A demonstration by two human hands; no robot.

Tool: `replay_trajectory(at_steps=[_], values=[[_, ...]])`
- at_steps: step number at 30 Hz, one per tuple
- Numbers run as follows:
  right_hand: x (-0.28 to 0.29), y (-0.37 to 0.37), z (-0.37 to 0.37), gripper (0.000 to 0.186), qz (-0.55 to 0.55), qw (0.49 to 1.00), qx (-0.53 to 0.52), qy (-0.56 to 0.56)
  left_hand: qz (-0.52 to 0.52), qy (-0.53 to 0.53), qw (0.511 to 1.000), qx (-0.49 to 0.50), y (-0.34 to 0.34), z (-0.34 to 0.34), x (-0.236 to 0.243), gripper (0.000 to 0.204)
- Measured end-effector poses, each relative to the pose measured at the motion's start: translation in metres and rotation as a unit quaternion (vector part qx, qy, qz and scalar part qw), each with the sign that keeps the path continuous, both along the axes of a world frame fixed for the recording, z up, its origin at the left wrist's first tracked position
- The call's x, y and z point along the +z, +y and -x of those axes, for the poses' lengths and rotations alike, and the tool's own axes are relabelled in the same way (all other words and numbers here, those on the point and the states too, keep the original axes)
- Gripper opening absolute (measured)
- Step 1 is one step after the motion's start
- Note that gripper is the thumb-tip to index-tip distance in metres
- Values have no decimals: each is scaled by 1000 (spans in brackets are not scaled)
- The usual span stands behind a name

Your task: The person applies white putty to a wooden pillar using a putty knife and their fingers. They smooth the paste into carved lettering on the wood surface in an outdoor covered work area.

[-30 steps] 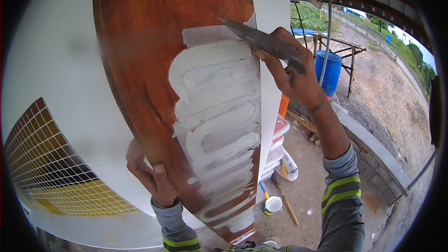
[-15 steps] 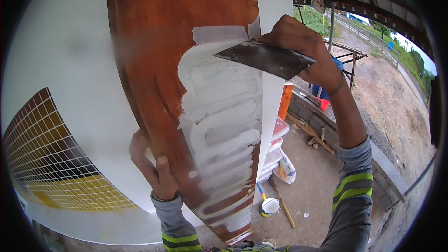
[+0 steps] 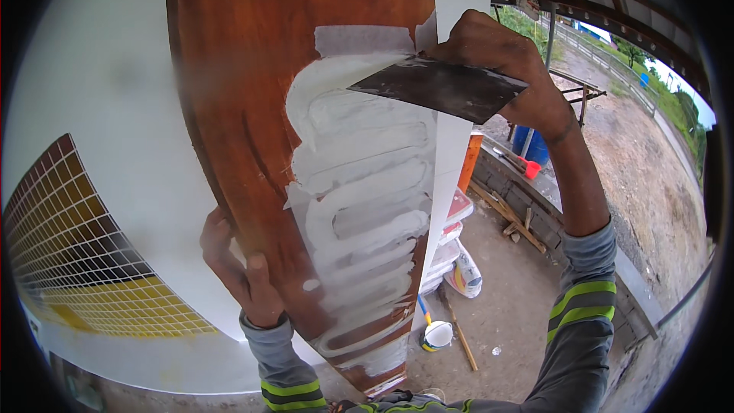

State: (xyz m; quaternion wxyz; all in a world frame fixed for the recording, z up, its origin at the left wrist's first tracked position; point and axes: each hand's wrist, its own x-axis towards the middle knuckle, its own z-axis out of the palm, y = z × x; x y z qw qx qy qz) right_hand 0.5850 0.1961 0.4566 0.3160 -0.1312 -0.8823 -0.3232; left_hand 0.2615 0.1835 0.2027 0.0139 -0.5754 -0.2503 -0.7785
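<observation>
A tall reddish-brown wooden board stands upright before me. White putty covers much of its right side in thick, wavy bands that thin toward the bottom. My right hand is closed on a wide, dark, flat putty scraper near the top of the white area, its blade lying across the putty. How the fingers wrap the scraper's far side is partly hidden. Lower down, my left hand grips the board's left edge, thumb on the front face and fingers around the edge.
A white wall with a grid-tiled panel rises at left. On the floor at right are stacked bags, a white bucket, a long stick and scrap wood. A low block wall runs behind them.
My right hand and the scraper have shifted slightly up and right in view. The left hand has moved slightly left in view and still grips the board's edge.
</observation>
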Motion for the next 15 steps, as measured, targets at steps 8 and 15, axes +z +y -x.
replay_trajectory(at_steps=[8, 15], values=[[8, 5, -4, 40, -28, 999, -18, -26, 2, -14, 1000, -15, 2, -3, -2, 64], [9, 5, -3, 38, -55, 998, -14, -35, 1, -13, 1000, -5, 1, -2, 3, 66]])
